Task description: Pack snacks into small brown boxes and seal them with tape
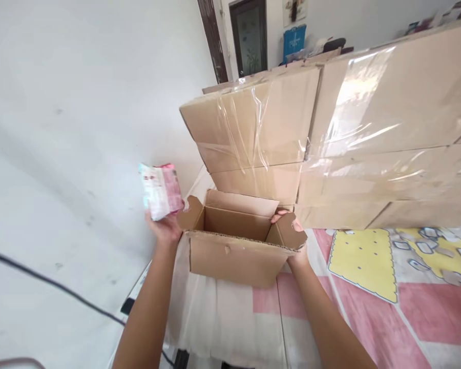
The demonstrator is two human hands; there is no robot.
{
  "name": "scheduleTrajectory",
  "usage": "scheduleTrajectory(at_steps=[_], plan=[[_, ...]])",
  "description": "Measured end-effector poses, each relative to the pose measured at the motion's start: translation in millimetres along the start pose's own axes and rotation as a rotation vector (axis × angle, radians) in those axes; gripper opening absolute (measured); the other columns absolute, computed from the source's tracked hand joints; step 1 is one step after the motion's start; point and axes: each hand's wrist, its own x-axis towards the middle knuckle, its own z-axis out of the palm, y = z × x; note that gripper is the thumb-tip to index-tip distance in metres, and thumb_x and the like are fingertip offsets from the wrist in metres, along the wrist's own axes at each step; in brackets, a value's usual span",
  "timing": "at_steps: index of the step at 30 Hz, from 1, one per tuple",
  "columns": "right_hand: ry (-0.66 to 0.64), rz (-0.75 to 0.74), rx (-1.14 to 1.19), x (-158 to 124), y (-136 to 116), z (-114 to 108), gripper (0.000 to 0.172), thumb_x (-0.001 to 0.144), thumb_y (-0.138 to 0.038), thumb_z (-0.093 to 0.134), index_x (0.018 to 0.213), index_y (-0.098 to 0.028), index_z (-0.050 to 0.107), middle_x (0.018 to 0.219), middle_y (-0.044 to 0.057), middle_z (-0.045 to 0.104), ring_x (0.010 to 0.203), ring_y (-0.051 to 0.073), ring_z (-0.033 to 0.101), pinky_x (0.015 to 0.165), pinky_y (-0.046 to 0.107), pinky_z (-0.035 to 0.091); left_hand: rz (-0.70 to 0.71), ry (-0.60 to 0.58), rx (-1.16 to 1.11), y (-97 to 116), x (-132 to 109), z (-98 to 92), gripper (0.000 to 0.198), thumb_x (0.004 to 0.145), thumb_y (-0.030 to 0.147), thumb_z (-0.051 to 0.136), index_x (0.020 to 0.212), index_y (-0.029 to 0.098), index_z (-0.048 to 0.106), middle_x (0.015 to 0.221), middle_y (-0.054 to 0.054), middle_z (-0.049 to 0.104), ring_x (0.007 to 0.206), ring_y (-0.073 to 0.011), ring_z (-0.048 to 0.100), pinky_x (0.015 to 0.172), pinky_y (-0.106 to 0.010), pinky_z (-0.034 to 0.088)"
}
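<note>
An open cardboard box (234, 259) sits in front of me with its flaps raised, and no contents show in the part of the inside I can see. My left hand (165, 225) grips a pink and white soft packet (161, 189) just left of the box, near its left flap. What the packet contains cannot be read. At the right end, my right hand (297, 246) is closed around the box's right flap, with fingers showing behind it and the thumb side hidden in part.
Large taped cardboard boxes (369, 113) stand stacked behind the open box. A white wall (80, 128) rises close on the left, with a black cable (61, 289) across it. A pink and white patterned cloth (426, 312) with yellow shapes covers the surface at right.
</note>
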Motion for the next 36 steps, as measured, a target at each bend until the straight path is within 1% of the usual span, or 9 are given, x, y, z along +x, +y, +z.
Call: scheduleTrajectory(at_steps=[3, 5, 10, 15, 19, 23, 28, 32, 36], plan=[[-0.024, -0.015, 0.122, -5.0, -4.5, 8.6, 0.040, 0.092, -0.055, 0.038, 0.107, -0.023, 0.056, 0.093, 0.010, 0.067, 0.092, 0.027, 0.063, 0.081, 0.040, 0.050, -0.012, -0.171, -0.223, 59.3, 10.2, -15.3, 0.071, 0.072, 0.081, 0.051, 0.116, 0.025, 0.059, 0.118, -0.011, 0.065, 0.094, -0.0238, 0.065, 0.072, -0.039, 0.060], [-0.084, 0.011, 0.167, -12.1, -11.7, 16.3, 0.038, 0.094, -0.054, 0.041, 0.101, -0.022, 0.061, 0.091, 0.008, 0.067, 0.089, 0.025, 0.061, 0.081, 0.036, 0.048, 0.001, -0.288, -0.256, 96.8, 10.6, -18.4, 0.063, 0.069, 0.067, 0.066, 0.118, 0.028, 0.061, 0.124, -0.010, 0.065, 0.101, -0.0247, 0.066, 0.072, -0.038, 0.063], [-0.211, 0.093, 0.197, -29.3, -28.8, 28.9, 0.041, 0.097, -0.054, 0.042, 0.088, -0.021, 0.065, 0.087, 0.005, 0.065, 0.067, 0.017, 0.049, 0.069, 0.033, 0.041, 0.082, -0.367, 0.055, 145.7, -19.8, -26.7, 0.070, 0.058, 0.033, 0.082, 0.125, 0.029, 0.062, 0.120, -0.006, 0.069, 0.090, -0.0216, 0.068, 0.062, -0.029, 0.062], [-0.332, 0.099, 0.311, -29.7, -27.2, 26.7, 0.044, 0.095, -0.061, 0.045, 0.094, -0.022, 0.065, 0.088, 0.005, 0.063, 0.076, 0.018, 0.052, 0.072, 0.030, 0.040, 0.143, -0.601, 0.435, 141.2, -71.0, -51.1, 0.083, 0.057, 0.032, 0.088, 0.135, 0.028, 0.058, 0.129, -0.005, 0.065, 0.114, -0.0261, 0.065, 0.088, -0.030, 0.059], [-0.473, 0.168, 0.362, -26.2, -24.4, 22.5, 0.041, 0.091, -0.060, 0.056, 0.095, -0.021, 0.065, 0.089, 0.004, 0.064, 0.082, 0.017, 0.056, 0.074, 0.028, 0.041, 0.113, -0.832, 0.776, 122.3, -92.8, -46.5, 0.086, 0.063, 0.035, 0.088, 0.140, 0.024, 0.050, 0.140, -0.011, 0.057, 0.128, -0.0318, 0.057, 0.105, -0.041, 0.052], [-0.541, 0.188, 0.361, -27.3, -26.4, 20.8, 0.042, 0.093, -0.061, 0.053, 0.095, -0.020, 0.065, 0.091, 0.005, 0.065, 0.086, 0.017, 0.058, 0.074, 0.027, 0.043, 0.030, -1.049, 0.921, 98.0, -96.9, -36.4, 0.086, 0.068, 0.042, 0.083, 0.143, 0.022, 0.045, 0.144, -0.014, 0.053, 0.130, -0.0333, 0.055, 0.110, -0.049, 0.048], [-0.582, 0.140, 0.405, -28.4, -25.9, 21.2, 0.044, 0.097, -0.060, 0.049, 0.095, -0.020, 0.066, 0.094, 0.005, 0.064, 0.086, 0.017, 0.058, 0.073, 0.026, 0.043, 0.057, -1.143, 1.009, 91.0, -88.5, -29.7, 0.090, 0.072, 0.046, 0.079, 0.149, 0.022, 0.039, 0.151, -0.014, 0.047, 0.135, -0.0331, 0.052, 0.113, -0.047, 0.046], [-0.578, 0.141, 0.425, -27.3, -23.2, 21.9, 0.041, 0.098, -0.057, 0.049, 0.095, -0.020, 0.065, 0.093, 0.004, 0.064, 0.086, 0.016, 0.057, 0.076, 0.026, 0.042, 0.194, -1.275, 1.368, 98.3, -87.0, -21.4, 0.088, 0.080, 0.042, 0.071, 0.158, 0.027, 0.033, 0.160, -0.010, 0.042, 0.145, -0.0343, 0.041, 0.119, -0.050, 0.039], [-0.586, 0.177, 0.454, -26.7, -20.4, 23.4, 0.042, 0.097, -0.060, 0.048, 0.095, -0.021, 0.064, 0.094, 0.004, 0.066, 0.091, 0.017, 0.060, 0.079, 0.028, 0.041, 0.251, -1.386, 1.730, 104.5, -96.7, -10.0, 0.079, 0.084, 0.026, 0.061, 0.157, 0.040, 0.034, 0.170, 0.004, 0.024, 0.153, -0.0334, 0.027, 0.120, -0.052, 0.035]])
